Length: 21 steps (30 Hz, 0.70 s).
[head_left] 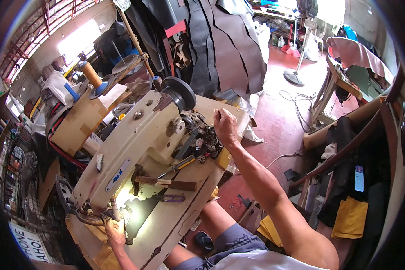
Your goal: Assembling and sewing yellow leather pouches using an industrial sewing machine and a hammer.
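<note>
A cream industrial sewing machine [123, 135] stands in front of me, its black handwheel [180, 93] at the far end. Down at the needle end, my left hand [116, 233] has its fingers closed close to the presser foot area; whatever they grip is hidden. My right hand [225, 126] is raised over the far right of the machine table, thumb and fingers pinched together. What it pinches, if anything, is too small to name. Under it lie several metal bobbins [211, 146]. A hammer [166, 182], a screwdriver [177, 165] and purple thread snips [172, 198] rest on the table.
An orange thread cone [91, 74] stands behind the machine. Dark leather sheets [229, 49] hang at the back. A fan stand [297, 74] and loose cables [297, 103] are on the red floor. At right, yellow pieces [350, 218] and a phone [359, 178] lie among dark rolls.
</note>
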### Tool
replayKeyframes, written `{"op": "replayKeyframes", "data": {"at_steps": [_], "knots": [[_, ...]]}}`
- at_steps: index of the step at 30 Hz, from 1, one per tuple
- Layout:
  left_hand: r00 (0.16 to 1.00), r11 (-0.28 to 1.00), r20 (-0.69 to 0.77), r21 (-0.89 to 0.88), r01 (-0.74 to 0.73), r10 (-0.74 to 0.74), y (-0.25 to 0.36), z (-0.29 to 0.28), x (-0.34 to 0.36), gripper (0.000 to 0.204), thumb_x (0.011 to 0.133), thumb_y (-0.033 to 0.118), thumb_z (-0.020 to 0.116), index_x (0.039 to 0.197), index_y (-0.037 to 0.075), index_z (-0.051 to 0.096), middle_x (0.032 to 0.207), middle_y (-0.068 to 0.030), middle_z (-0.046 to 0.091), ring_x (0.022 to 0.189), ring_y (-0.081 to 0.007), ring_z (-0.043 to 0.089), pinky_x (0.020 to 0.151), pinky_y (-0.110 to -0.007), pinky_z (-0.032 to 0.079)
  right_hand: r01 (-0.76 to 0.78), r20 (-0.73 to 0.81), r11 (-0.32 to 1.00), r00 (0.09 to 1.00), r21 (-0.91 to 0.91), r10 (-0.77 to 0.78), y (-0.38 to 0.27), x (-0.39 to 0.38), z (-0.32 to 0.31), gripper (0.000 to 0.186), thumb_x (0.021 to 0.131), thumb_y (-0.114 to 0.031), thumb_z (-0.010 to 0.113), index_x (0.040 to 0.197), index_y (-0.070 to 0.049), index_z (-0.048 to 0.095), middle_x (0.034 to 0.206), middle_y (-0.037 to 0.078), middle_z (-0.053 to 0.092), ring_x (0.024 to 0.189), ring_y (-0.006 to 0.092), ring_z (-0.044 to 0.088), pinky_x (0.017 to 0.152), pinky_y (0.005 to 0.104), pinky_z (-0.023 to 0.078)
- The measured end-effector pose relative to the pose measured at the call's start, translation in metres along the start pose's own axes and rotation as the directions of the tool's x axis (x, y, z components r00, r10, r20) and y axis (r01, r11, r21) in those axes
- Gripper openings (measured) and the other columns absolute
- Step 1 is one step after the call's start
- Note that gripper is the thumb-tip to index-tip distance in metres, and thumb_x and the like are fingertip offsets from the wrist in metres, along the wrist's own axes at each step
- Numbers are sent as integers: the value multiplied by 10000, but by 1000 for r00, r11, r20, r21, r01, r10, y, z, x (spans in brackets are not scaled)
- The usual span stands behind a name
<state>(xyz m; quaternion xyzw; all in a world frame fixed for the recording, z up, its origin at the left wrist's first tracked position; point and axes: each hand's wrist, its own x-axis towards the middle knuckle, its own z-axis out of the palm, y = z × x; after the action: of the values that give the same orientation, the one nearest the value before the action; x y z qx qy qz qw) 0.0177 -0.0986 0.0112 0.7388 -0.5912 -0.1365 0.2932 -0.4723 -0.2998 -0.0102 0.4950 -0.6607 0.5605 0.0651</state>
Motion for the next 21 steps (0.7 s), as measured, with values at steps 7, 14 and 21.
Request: {"op": "replayKeyframes", "data": {"at_steps": [7,14,21], "knots": [[1000,1000,-4,-8,-22,22,-2,0,0,231,818,135,724,794,-2,540,650,-27,468,610,-156,458,585,-339,401,-185,127,942,980,281,155,-1,6,8,295,926,-192,582,758,51,589,713,276,598,712,456,615,641,476,474],[999,997,34,-60,41,-39,5,-3,-1,259,819,134,735,778,-2,518,649,-30,476,606,-157,468,591,-342,413,-104,111,973,990,206,82,-1,5,11,290,918,-200,588,781,55,603,736,282,603,734,452,621,654,473,477],[999,998,41,-46,33,-31,5,-3,0,273,828,163,729,778,3,513,652,-50,500,611,-176,493,597,-354,422,-154,136,966,982,208,128,10,19,32,286,913,-205,590,784,49,606,750,281,607,752,463,611,674,489,474]]}}
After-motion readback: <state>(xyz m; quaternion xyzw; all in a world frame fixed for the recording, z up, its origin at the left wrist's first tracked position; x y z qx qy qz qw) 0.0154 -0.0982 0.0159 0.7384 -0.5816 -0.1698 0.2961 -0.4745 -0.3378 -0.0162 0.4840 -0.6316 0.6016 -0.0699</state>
